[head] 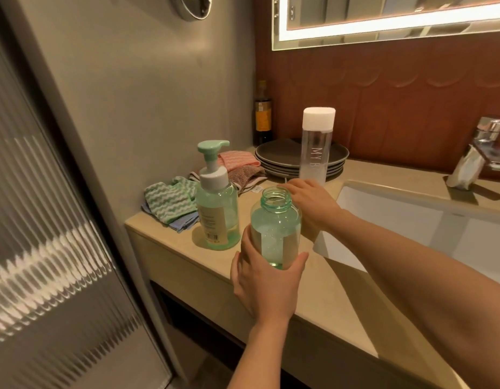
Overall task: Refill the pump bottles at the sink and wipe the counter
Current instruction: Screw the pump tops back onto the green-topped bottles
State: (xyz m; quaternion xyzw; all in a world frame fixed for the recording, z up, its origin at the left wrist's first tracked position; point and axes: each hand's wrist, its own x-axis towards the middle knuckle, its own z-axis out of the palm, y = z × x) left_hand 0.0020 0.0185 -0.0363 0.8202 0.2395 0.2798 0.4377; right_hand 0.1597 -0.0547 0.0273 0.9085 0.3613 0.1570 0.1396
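Observation:
My left hand [267, 284] grips a green-tinted open bottle [275, 220] from below; its pump is off and it holds some clear liquid. The bottle is upright over the counter's [333, 293] front edge. My right hand [313, 203] lies palm down just behind the bottle's mouth, partly hidden by it, so I cannot tell whether it holds anything. A second green pump bottle [216, 211] with its pump on stands to the left. A tall clear bottle [316, 147] with a white cap stands behind my right hand.
Folded cloths, green-striped [170, 200] and pink [237, 161], lie at the counter's left end. A stack of grey plates [277, 155] and a dark bottle [263, 116] sit in the back corner. The white sink [397, 220] and chrome faucet [479, 153] are on the right.

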